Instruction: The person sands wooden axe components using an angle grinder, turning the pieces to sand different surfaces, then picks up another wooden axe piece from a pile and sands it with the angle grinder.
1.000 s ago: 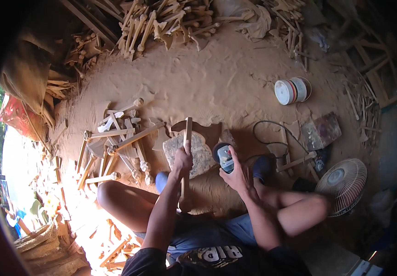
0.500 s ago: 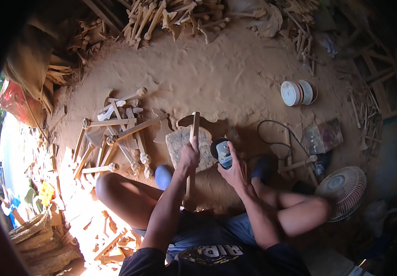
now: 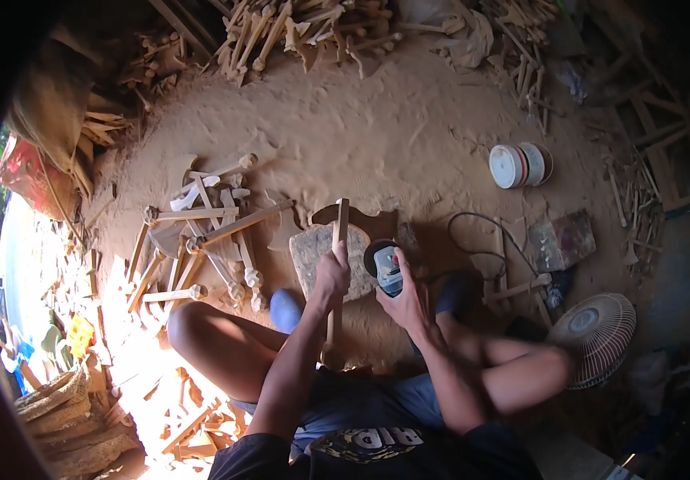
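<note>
My left hand (image 3: pixel 333 274) is closed around a squared wooden stick (image 3: pixel 342 218), which stands upright in view over a rough wooden block (image 3: pixel 311 250). A dark, curved, axe-blade-like shape (image 3: pixel 375 224) shows beside the stick's top end; whether it is joined to the stick I cannot tell. In my right hand (image 3: pixel 409 302) is an angle grinder (image 3: pixel 389 276), gripped by its body. Its dark round disc (image 3: pixel 371 254) faces the stick, with a small gap between them. The lower part of the stick passes behind my left wrist.
Left of the block lies a heap of wooden pieces (image 3: pixel 217 228) with knobbed ends. A white bucket (image 3: pixel 506 166), a stained box (image 3: pixel 562 238), a black cord (image 3: pixel 473 214) and a round fan (image 3: pixel 601 340) sit on the right. More wooden pieces (image 3: pixel 269 36) are piled at the back.
My left hand and the stick have shifted very slightly down and to the right. The grinder stays almost in place beside the stick.
</note>
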Motion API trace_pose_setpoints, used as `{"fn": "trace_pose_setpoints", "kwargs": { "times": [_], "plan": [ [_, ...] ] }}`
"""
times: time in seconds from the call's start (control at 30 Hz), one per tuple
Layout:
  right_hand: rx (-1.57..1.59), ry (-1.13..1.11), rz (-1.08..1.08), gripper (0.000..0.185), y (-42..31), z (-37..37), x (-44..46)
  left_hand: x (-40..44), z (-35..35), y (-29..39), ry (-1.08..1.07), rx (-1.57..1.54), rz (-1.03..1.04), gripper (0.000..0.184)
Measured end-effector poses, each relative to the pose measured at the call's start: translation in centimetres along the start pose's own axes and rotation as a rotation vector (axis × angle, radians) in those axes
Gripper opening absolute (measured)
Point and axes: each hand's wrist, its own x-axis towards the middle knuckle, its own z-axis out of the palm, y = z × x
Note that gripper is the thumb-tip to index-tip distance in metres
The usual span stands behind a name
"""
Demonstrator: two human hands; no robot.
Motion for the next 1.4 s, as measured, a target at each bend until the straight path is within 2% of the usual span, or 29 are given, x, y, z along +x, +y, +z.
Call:
{"fn": "trace_pose_setpoints", "kwargs": {
  "times": [0.2, 0.3, 0.43, 0.5, 0.57, 0.63, 0.83, 0.93, 1.03, 1.17, 1.4],
  "plan": [
    [-0.018, 0.080, -0.030, 0.097, 1.1, 0.7, 0.1, 0.4, 0.0, -0.1, -0.042, -0.030, -0.074, 0.072],
    [-0.058, 0.023, 0.080, 0.096, 0.8, -0.2, -0.6, 0.7, 0.2, -0.6, -0.038, -0.017, -0.078, 0.072],
    [-0.041, 0.019, 0.076, 0.096, 0.8, -0.9, -1.4, 0.8, 0.4, -0.5, -0.066, -0.068, -0.169, 0.072],
    [0.003, 0.013, 0.099, 0.096, 0.4, -0.9, -1.2, 0.5, 0.2, -0.3, -0.063, -0.046, -0.129, 0.072],
    [0.041, 0.045, 0.057, 0.096, 0.4, -0.5, -0.6, 0.5, 0.2, -0.1, -0.056, -0.025, -0.101, 0.072],
    [0.070, 0.122, -0.077, 0.096, 1.1, 0.6, 0.3, 0.5, 0.2, -0.2, -0.039, -0.001, -0.089, 0.072],
    [0.050, 0.198, -0.119, 0.096, 2.1, 1.3, 0.4, 0.3, 0.1, 0.1, -0.049, -0.052, -0.129, 0.073],
    [-0.017, 0.030, 0.118, 0.096, 1.4, 0.2, -0.4, 0.8, 0.4, -0.6, -0.058, -0.020, -0.131, 0.073],
    [0.006, -0.016, 0.154, 0.096, 1.0, -0.4, -1.2, 0.3, 0.8, -0.3, -0.027, -0.047, -0.111, 0.070],
    [0.054, 0.158, -0.053, 0.097, 1.8, 0.7, -0.6, 1.1, 1.2, -1.6, -0.022, -0.049, -0.091, 0.071],
    [0.051, 0.134, -0.028, 0.096, 1.3, 1.3, 0.7, 0.7, 0.9, -0.9, -0.048, -0.065, -0.104, 0.069]
  ]
}}
